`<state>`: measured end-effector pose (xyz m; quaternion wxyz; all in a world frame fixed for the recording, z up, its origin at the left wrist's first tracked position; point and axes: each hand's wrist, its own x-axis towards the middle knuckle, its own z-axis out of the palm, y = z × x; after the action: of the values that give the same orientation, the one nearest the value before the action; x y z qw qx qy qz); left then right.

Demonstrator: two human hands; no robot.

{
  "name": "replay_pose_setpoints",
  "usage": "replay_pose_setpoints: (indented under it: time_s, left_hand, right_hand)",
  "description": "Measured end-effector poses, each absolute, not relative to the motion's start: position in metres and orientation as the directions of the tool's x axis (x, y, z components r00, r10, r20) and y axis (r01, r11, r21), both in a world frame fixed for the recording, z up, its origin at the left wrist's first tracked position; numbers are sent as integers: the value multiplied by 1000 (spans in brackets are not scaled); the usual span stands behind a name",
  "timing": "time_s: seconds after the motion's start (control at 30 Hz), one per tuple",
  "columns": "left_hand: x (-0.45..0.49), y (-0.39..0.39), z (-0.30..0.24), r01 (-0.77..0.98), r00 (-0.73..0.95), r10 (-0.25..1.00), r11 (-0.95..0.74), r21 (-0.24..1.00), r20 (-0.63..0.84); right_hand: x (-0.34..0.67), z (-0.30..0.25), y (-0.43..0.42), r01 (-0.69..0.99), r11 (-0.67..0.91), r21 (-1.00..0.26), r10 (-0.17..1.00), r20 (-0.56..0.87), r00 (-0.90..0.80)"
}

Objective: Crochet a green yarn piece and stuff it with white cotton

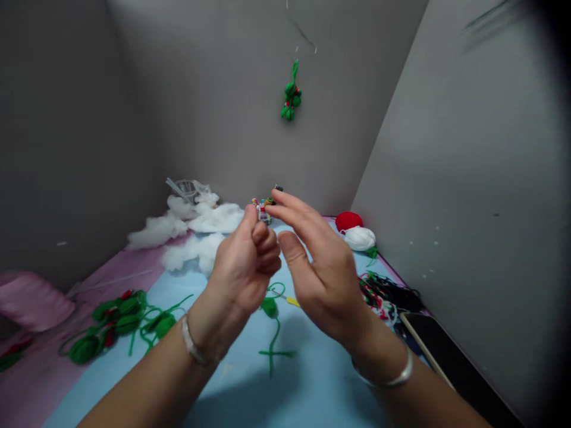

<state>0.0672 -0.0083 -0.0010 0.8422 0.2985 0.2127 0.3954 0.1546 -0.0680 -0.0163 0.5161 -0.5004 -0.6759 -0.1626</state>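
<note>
Raised over the middle of the table, my left hand (243,258) is closed, thumb up and fingers curled into the palm. Whatever it may hold is hidden. Close beside it is my right hand (319,267), its fingers stretched out and slightly apart, with nothing visible in it. Below and between them, a small green crocheted piece (269,307) with a trailing yarn tail lies on the blue mat (241,380). A thin tool with a yellow handle (292,302) lies beside it, partly covered by my right hand. Each wrist wears a silver bangle.
White stuffing (216,219) is heaped at the back left. Green and red crocheted pieces (111,321) and a pink spool (33,300) sit at left. Red yarn (348,222), white yarn (359,239), tangled strands (392,294) and a phone (450,356) line the right. A green ornament (291,98) hangs at the back.
</note>
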Motion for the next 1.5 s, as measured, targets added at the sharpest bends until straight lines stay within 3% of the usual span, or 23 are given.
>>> replay_pose_setpoints:
  time_s: [0.17, 0.23, 0.43, 0.57, 0.7, 0.97, 1.03, 1.1, 1.17, 1.2, 1.23, 1.27, 1.3, 1.37, 1.5]
  left_hand:
    - [58, -8, 12, -505, 600, 797, 444, 741, -68]
    - [60, -15, 11, -546, 606, 795, 391, 741, 27]
    - [57, -26, 12, -542, 566, 824, 361, 759, 12]
    - [48, -23, 19, -587, 543, 839, 410, 698, -36]
    - [45, -23, 26, -464, 648, 735, 589, 661, -201]
    - [48, -28, 26, -368, 757, 647, 539, 758, -92]
    - [58, -25, 24, -326, 756, 653, 437, 838, -46]
    - [68, -19, 19, -302, 658, 752, 230, 925, 28]
    - [72, -11, 7, -125, 592, 802, -10, 992, 83]
    - [71, -7, -2, 58, 583, 806, -164, 985, 100]
    - [67, -4, -14, 281, 605, 788, -343, 896, 112]
    - [61, -2, -27, 478, 648, 756, -495, 726, 89]
    - [54, -1, -42, 549, 652, 756, -519, 655, 53]
    - [40, -1, -71, 628, 639, 769, -519, 580, -4]
    - [26, -4, -113, 661, 663, 746, -547, 514, -59]
  right_hand:
    - [157, -6, -80, 854, 468, -228, 449, 893, -8]
    - [154, -6, -82, 845, 499, -191, 438, 897, -56]
    - [145, -11, -81, 872, 489, 30, 342, 913, -224]
    - [142, -13, -81, 875, 482, 48, 354, 903, -244]
    - [141, -17, -79, 885, 463, 48, 372, 896, -243]
    - [155, -14, -74, 918, 388, 85, 382, 891, -244]
    - [163, -10, -76, 920, 390, 42, 361, 912, -195]
    - [171, -6, -79, 929, 368, -33, 331, 939, -97]
    - [178, -2, -84, 957, 277, -85, 303, 953, -3]
    - [180, 0, -86, 969, 226, -97, 288, 957, 29]
    - [182, 1, -87, 977, 186, -103, 276, 960, 48]
    - [183, 2, -88, 979, 167, -114, 274, 959, 65]
    - [183, 2, -89, 977, 169, -134, 290, 954, 80]
    - [181, 1, -89, 969, 194, -155, 334, 939, 83]
    - [171, -3, -90, 956, 280, -84, 374, 927, -28]
